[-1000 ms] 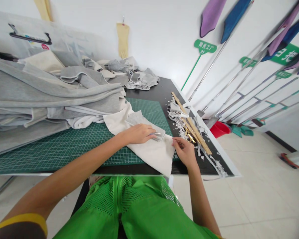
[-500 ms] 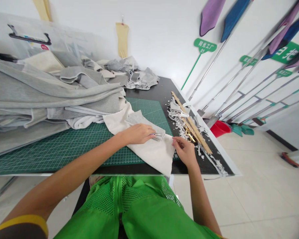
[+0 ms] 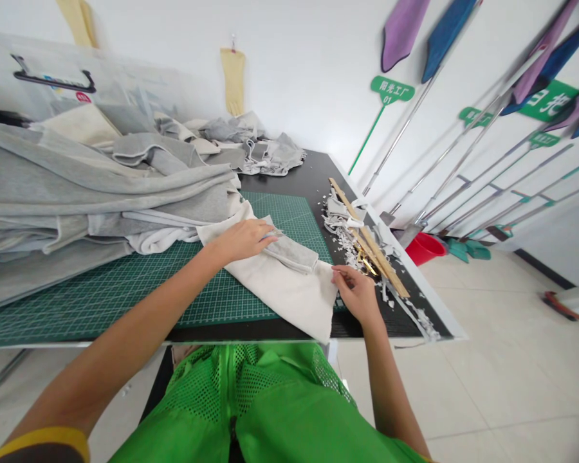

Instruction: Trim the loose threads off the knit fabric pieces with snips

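Note:
A piece of cream fabric (image 3: 289, 292) lies across the cutting mat, with a folded grey strip (image 3: 294, 253) along its upper side. My left hand (image 3: 244, 240) rests on the cloth near the strip's left end, its fingers curled around a small metal-tipped tool, mostly hidden by the hand. At the cloth's right corner, my right hand (image 3: 357, 292) pinches the edge between thumb and fingertips. One corner of the fabric hangs slightly over the table's front edge.
Left, a tall heap of grey cloth (image 3: 101, 186) covers part of the green cutting mat (image 3: 183, 302). Wooden strips (image 3: 371, 241), scraps and gold-coloured scissors (image 3: 365, 262) lie right. Behind are more cloth pieces (image 3: 270, 154) and a clear box (image 3: 110, 71). Mops (image 3: 410, 135) line the wall.
My left hand has slid leftward and up along the grey strip, uncovering more of it. My right hand keeps its pinch on the corner. The view has shifted slightly.

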`<move>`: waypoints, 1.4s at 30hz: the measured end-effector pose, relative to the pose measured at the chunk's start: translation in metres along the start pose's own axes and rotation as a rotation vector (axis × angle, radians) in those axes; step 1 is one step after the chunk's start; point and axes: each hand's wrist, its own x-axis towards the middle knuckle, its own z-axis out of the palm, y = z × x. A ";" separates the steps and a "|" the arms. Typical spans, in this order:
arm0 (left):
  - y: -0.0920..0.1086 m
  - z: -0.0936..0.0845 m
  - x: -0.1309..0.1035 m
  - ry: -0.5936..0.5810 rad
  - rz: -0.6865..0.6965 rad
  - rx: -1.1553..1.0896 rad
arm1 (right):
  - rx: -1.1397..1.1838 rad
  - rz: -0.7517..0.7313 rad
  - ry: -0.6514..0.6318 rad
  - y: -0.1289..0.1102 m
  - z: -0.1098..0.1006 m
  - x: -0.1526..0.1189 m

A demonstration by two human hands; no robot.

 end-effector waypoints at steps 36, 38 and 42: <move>0.029 -0.003 0.000 -0.046 0.163 -0.072 | -0.008 0.000 -0.006 0.000 0.000 0.000; 0.039 -0.003 0.002 -0.035 0.164 -0.074 | -0.008 -0.001 -0.007 0.000 0.000 0.000; 0.050 -0.006 0.006 -0.006 0.189 -0.099 | -0.008 -0.004 -0.010 0.000 0.000 0.000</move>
